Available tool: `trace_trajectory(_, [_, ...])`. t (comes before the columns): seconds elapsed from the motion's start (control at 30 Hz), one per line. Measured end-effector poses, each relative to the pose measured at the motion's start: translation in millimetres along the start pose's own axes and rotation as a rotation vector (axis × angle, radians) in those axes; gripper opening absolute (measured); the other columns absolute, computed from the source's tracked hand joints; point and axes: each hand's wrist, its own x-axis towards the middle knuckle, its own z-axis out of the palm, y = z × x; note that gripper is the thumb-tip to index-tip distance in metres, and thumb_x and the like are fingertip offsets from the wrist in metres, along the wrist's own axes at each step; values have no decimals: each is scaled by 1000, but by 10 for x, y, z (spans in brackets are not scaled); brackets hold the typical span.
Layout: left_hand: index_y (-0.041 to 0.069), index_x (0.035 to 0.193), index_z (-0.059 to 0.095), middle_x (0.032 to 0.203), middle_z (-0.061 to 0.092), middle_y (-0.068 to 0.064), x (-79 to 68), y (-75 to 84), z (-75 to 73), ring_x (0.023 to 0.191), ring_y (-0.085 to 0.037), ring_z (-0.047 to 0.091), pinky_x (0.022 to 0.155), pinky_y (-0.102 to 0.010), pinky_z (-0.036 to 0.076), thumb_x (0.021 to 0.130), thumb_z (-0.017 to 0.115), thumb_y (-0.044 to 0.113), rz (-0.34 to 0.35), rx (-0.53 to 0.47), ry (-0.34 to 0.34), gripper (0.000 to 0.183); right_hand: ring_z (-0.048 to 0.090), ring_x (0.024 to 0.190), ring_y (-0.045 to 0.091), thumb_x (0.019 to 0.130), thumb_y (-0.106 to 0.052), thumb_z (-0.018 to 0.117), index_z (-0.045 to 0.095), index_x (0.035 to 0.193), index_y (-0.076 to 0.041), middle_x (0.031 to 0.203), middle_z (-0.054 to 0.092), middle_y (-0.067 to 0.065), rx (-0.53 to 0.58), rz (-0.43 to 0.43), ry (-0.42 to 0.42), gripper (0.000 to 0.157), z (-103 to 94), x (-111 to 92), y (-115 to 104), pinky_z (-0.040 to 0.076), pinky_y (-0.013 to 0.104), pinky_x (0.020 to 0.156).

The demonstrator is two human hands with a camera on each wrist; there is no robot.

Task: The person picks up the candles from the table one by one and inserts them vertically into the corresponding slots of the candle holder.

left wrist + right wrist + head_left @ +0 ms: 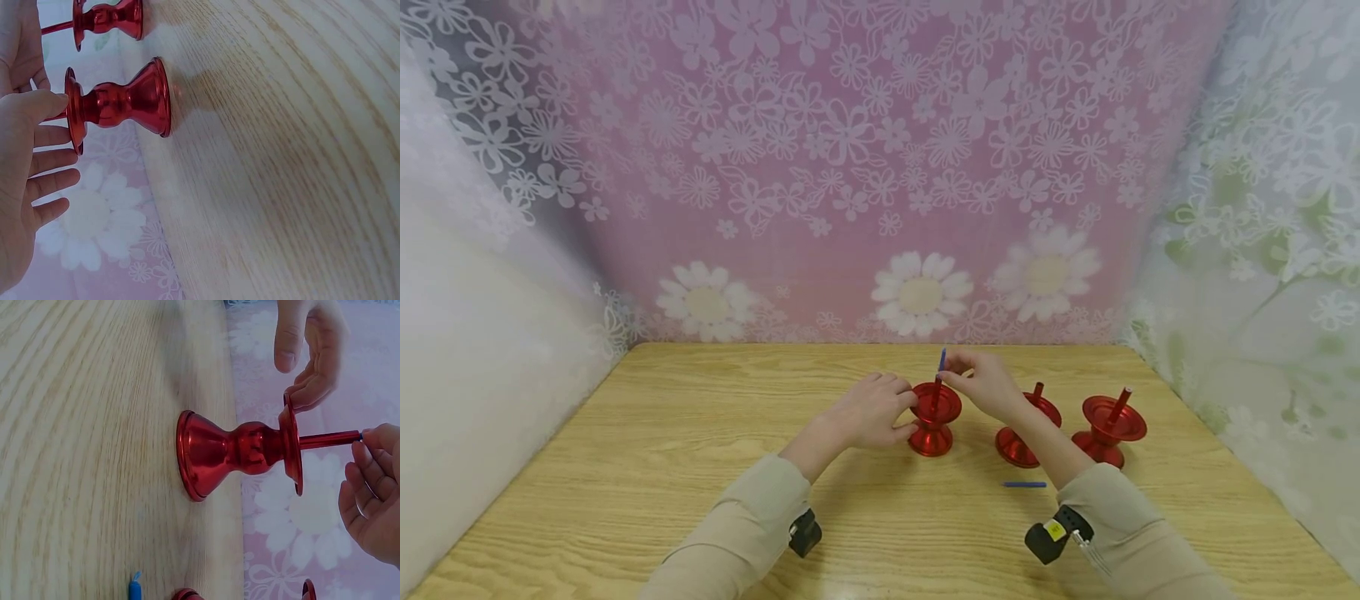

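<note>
A red metal candle holder [932, 437] stands upright on the table, its dish and thin central tube [331, 439] facing up. Between thumb and fingertips, my right hand [988, 385] pinches a slim blue candle [942, 360] at the tube's top; its lower end is hidden by the tube and fingers. My left hand [874, 410] is at the dish's left side, fingers extended and touching or nearly touching the rim [289, 403], thumb apart from them. A second blue candle [1024, 484] lies on the table below the right forearm.
Two more red candle holders stand to the right: one [1017, 448] partly behind the right forearm, the other [1105, 429] near the table's right side. The wooden table [715, 417] meets a flowered pink curtain [820, 208] at the back.
</note>
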Motion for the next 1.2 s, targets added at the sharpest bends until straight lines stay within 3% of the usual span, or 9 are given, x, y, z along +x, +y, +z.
trace_trajectory(0.17, [17,106,63,107,59,2,1,5,24,104,-17,52,91,-35,39,91,53,41,-9,-6,4,30,58,89,25,90,-18,61,65,99,-4,93,66,7,30,24,-10,18,-35,-43,18,48,37,71])
trace_trajectory(0.27, [17,102,64,102,59,3,5,11,39,100,-17,53,88,-34,40,91,53,41,-4,22,44,29,58,90,25,91,-17,60,64,101,-3,94,65,8,40,26,-3,18,-88,-74,27,48,39,75])
trace_trajectory(0.47, [18,82,61,82,56,6,28,62,35,83,-14,54,75,-29,40,88,56,39,31,78,162,23,58,90,22,91,-18,60,64,101,-4,95,65,7,40,32,5,18,-208,-151,77,46,38,77])
trace_trajectory(0.6, [18,73,55,75,54,7,60,129,2,77,-13,53,72,-28,40,88,55,37,66,91,189,24,58,87,21,91,-19,60,64,101,-4,94,65,6,25,19,3,18,-300,-240,95,46,36,75])
trace_trajectory(0.77, [19,76,57,76,55,7,114,231,-19,77,-13,53,73,-27,41,91,52,37,103,104,169,24,58,86,23,92,-20,59,63,103,-4,96,64,7,25,40,-19,20,-444,-408,70,47,36,74])
trace_trajectory(1.03, [18,82,59,79,55,7,225,388,-45,74,-11,51,65,-23,37,90,53,33,183,119,212,18,59,82,23,91,-22,60,63,103,-7,97,63,6,-51,42,-2,20,-660,-677,86,48,34,70])
trace_trajectory(1.2, [18,91,61,87,57,7,303,490,-44,82,-10,53,74,-23,39,92,51,35,207,144,175,19,59,81,20,90,-21,61,64,103,-3,95,64,5,-93,43,16,22,-761,-829,173,48,29,67])
